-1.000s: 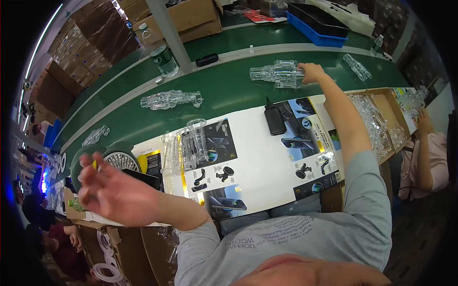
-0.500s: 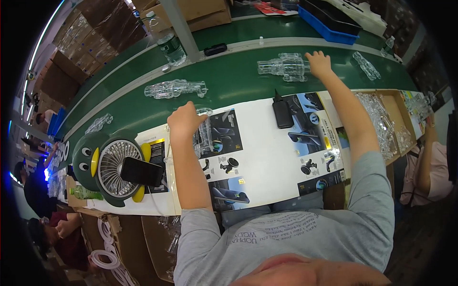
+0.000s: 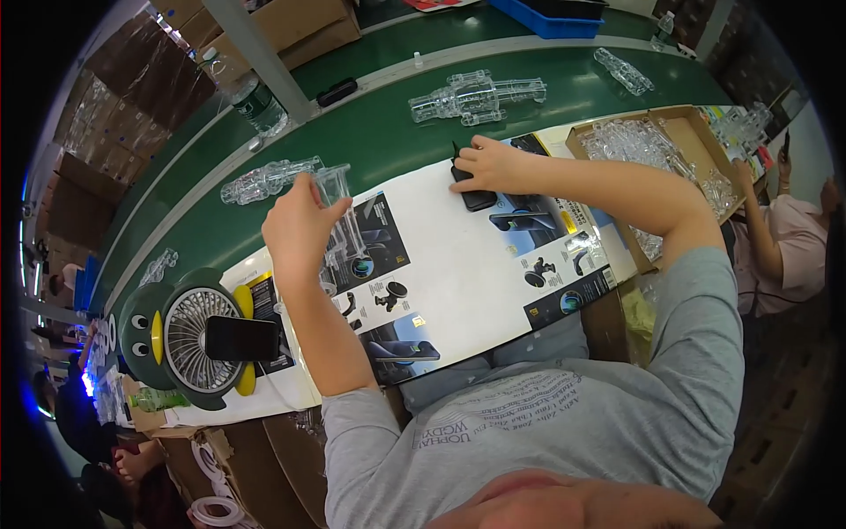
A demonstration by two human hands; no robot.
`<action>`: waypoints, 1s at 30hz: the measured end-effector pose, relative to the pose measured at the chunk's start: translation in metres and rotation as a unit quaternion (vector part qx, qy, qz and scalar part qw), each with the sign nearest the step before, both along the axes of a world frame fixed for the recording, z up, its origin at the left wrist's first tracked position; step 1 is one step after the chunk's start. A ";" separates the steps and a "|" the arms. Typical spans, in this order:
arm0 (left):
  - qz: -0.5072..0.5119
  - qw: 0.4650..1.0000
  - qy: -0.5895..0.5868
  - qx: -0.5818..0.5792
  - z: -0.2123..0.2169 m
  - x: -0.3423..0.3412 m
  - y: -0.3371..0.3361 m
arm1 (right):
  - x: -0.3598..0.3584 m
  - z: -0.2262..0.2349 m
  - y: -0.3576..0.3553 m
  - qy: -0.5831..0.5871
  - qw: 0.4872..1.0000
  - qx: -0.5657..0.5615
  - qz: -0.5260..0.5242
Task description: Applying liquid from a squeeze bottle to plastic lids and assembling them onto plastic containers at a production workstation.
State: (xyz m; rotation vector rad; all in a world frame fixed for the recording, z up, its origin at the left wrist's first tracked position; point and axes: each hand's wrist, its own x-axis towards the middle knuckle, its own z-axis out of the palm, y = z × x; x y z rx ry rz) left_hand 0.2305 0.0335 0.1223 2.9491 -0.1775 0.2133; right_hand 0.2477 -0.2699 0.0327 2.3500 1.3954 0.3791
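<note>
My left hand (image 3: 300, 225) is closed around a clear plastic part (image 3: 339, 207), which stands tilted over the left side of the printed cardboard sheet (image 3: 449, 256). Just beyond that hand, a clear plastic assembly (image 3: 264, 181) lies on the green belt (image 3: 370, 145). Fingers and thumb of my right hand (image 3: 495, 167) grip a small black bottle (image 3: 476, 196) with a thin pointed nozzle, at the sheet's far edge. Farther out, another clear assembly (image 3: 476, 97), with a side piece along each flank, rests on the belt.
A penguin-shaped fan (image 3: 189, 339) with a phone (image 3: 241, 339) against it stands at the left. To the right is a cardboard box (image 3: 705, 154) of clear parts. A water bottle (image 3: 251, 97) stands by the metal post (image 3: 264, 57). A co-worker (image 3: 780, 229) sits at far right.
My right hand has left the far clear assembly and come back to the black bottle, taking hold of it. My left hand has raised and tilted the clear part. The whole view has shifted.
</note>
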 end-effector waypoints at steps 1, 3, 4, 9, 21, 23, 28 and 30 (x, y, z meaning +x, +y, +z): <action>-0.011 0.997 -0.040 -0.059 0.005 -0.006 0.004 | 0.001 -0.001 0.003 -0.006 1.000 -0.003 0.013; -0.024 0.982 -0.082 -0.171 0.016 -0.017 0.009 | 0.001 0.000 0.004 -0.007 1.000 -0.001 0.023; -0.020 0.981 -0.090 -0.169 0.016 -0.019 0.011 | 0.001 0.002 0.005 -0.002 0.999 -0.002 0.033; -0.084 0.918 -0.246 -0.300 0.020 -0.024 0.016 | -0.023 0.048 0.025 0.007 0.972 0.230 -0.050; -0.151 0.866 -0.299 -0.371 0.028 -0.033 -0.001 | -0.080 0.135 0.078 0.087 0.444 0.887 0.096; -0.156 0.864 -0.306 -0.370 0.025 -0.033 0.001 | -0.087 0.133 0.083 0.075 0.397 0.909 0.106; -0.179 0.851 -0.308 -0.386 0.020 -0.032 -0.005 | -0.093 0.131 0.079 0.091 0.361 0.919 0.130; -0.191 0.846 -0.328 -0.375 0.019 -0.034 -0.008 | -0.094 0.128 0.075 0.077 0.404 0.909 0.064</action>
